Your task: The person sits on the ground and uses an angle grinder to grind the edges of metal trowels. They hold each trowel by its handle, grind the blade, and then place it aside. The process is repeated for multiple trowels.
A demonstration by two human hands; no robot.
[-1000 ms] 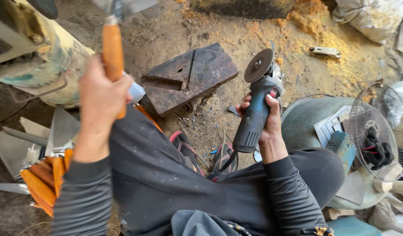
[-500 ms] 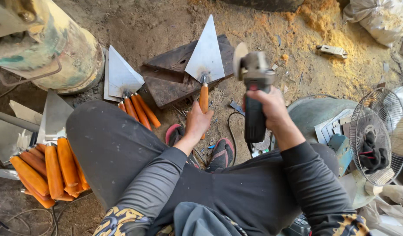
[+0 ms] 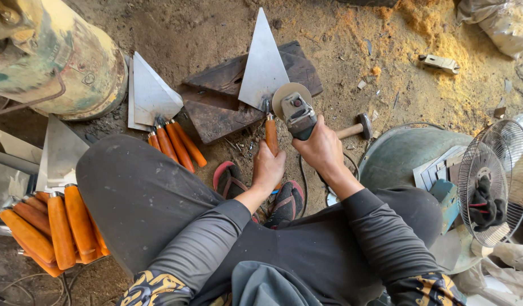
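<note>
We have our left hand (image 3: 268, 168) wrapped tight around the orange handle of a trowel (image 3: 264, 68), fingers fully curled, thumb side up. The trowel's triangular steel blade runs straight away from those fingers and lies flat on the dark block (image 3: 216, 110), its tip pointing away from us. Our right hand (image 3: 321, 148) is clamped around the body of a grinder (image 3: 295, 110), fingers closed all the way round it. The grinder's disc sits just past our right fingertips and meets the near right corner of the blade, close to where blade joins handle; whether it actually touches the steel we cannot tell.

Just right of our right fingers a hammer (image 3: 355, 129) lies on the dirt, head pointing away. Left of our left fingers, a few more trowels (image 3: 154, 99) lean against the block, orange handles toward us. Farther left and nearer to us lies a bigger pile of handles (image 3: 57, 226). Below both hands are our sandals (image 3: 261, 195). A fan (image 3: 491, 175) stands well off to the right, beyond a metal basin (image 3: 397, 153).
</note>
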